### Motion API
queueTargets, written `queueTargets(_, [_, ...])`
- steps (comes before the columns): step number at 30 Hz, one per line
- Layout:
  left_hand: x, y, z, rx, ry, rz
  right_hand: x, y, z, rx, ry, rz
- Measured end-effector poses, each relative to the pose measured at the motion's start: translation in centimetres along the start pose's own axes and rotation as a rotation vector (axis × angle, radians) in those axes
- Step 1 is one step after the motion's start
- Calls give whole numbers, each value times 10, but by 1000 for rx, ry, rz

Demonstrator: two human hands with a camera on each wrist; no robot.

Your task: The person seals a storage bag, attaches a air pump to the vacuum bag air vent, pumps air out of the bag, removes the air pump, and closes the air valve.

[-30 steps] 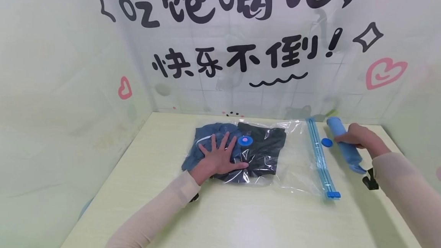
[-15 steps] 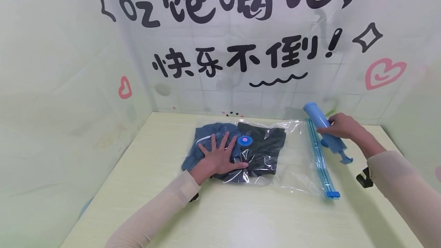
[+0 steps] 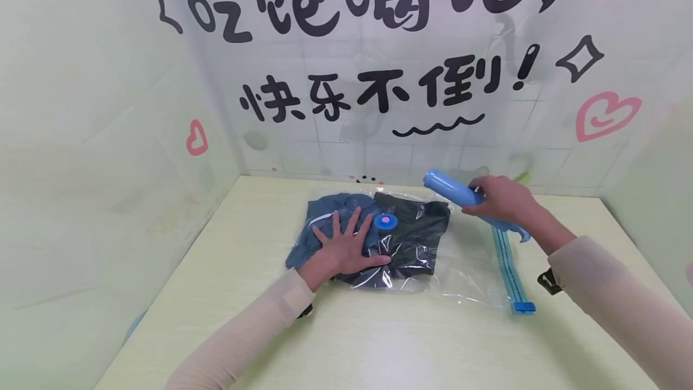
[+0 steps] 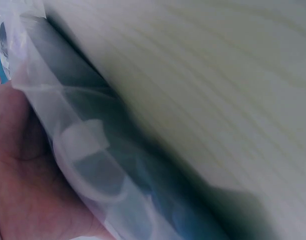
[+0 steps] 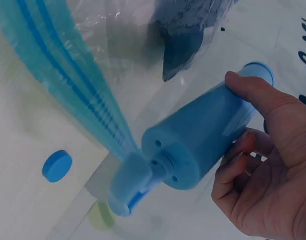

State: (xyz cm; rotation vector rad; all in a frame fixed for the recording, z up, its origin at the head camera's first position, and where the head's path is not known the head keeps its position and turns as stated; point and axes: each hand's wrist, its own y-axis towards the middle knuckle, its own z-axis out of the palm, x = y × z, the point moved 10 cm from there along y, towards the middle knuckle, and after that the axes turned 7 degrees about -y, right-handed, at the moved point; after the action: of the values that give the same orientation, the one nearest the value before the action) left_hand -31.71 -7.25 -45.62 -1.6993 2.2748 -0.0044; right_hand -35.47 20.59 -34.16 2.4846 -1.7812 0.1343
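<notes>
My left hand lies with fingers spread on a clear plastic vacuum bag that holds folded blue clothing and dark clothing. Just right of its fingertips is the bag's round blue valve with a pink centre. My right hand grips a blue hand pump by its barrel, raised over the right part of the bag. The pump's handle shows pushed in close to the barrel in the right wrist view. In the left wrist view, my palm presses at the bag's edge.
A blue double zip strip runs along the bag's right end, with a blue slider at its near end. A round blue cap lies on the table beyond the strip. A printed wall sheet stands behind.
My right hand has lifted the pump off the table and carried it left, from beside the zip strip to over the bag. My left hand has stayed in place.
</notes>
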Motion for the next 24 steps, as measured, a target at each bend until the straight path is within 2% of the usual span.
queueTargets(6, [-1,1,0,-2,4,-1,20,3,0,-13,-30,-53])
queueTargets(11, [0,1,1,-1,6,-1,29,5,5,-2,-16,-101])
queueTargets(19, [0,0,1,0,12,-4,52,5,24,56,177,-173])
queueTargets(24, [0,-1,1,0,11,-4,68,2,34,85,238,-165])
